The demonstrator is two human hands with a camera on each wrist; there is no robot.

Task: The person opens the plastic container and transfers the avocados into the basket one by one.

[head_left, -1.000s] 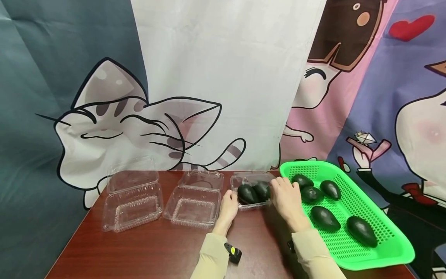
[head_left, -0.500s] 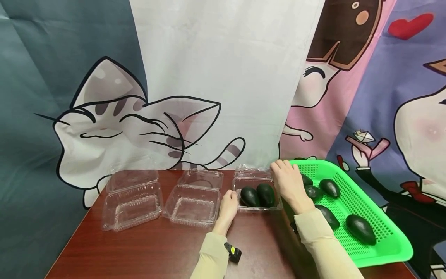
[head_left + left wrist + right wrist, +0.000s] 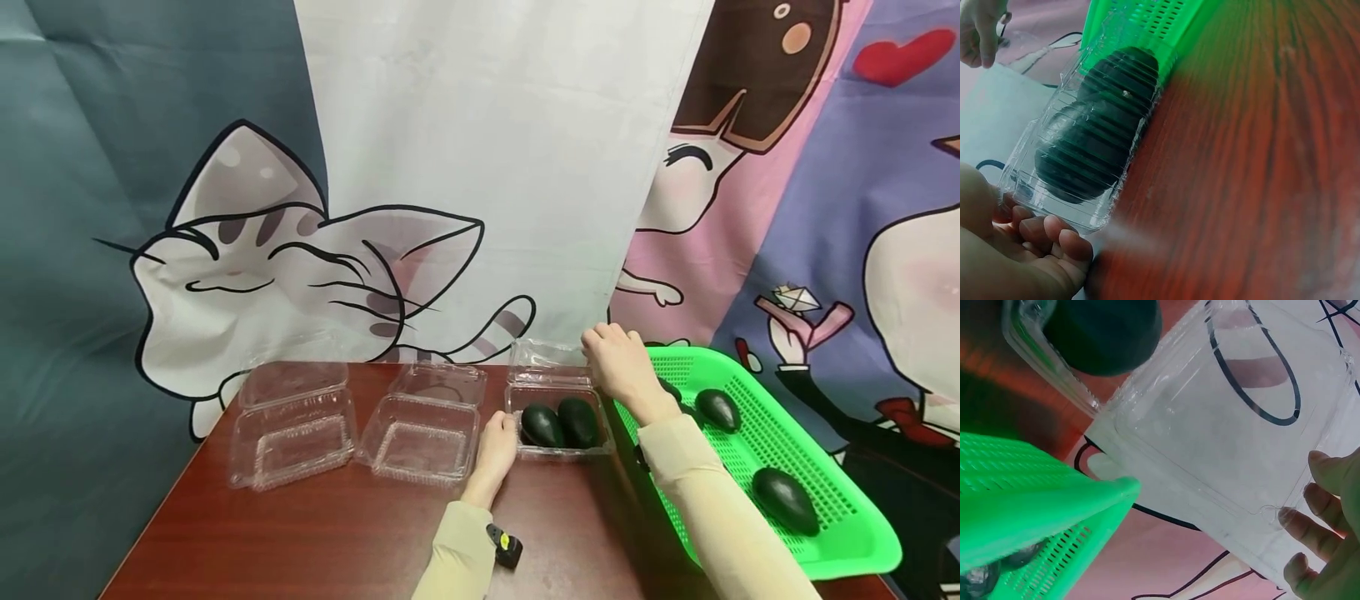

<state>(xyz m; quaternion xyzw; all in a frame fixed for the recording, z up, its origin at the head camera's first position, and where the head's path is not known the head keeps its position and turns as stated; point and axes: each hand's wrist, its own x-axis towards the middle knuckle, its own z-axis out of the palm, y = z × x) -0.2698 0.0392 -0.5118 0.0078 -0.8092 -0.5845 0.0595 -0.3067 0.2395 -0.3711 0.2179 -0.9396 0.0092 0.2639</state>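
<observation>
A clear plastic clamshell container (image 3: 558, 454) stands unlidded on the table with two dark avocados (image 3: 542, 426) side by side in its base. My left hand (image 3: 497, 450) grips its left edge, fingers curled at the rim in the left wrist view. The container's lid (image 3: 547, 362) stands raised at the back, in front of the curtain. At the lid's upper right corner is my right hand (image 3: 621, 371); in the right wrist view its thumb and fingertips (image 3: 1297, 522) meet the lid's edge and appear to pinch it.
Two more clamshell containers, one in the middle (image 3: 423, 479) and one at far left (image 3: 292, 467), stand with lids back. A green basket (image 3: 862, 542) on the right holds several avocados (image 3: 785, 500), some hidden by my right arm. A printed curtain (image 3: 465, 150) hangs behind the table (image 3: 360, 542).
My right hand has moved up and back from the container's right side, and the lid has risen with it. The container base shows more fully. My left hand has stayed at the left edge.
</observation>
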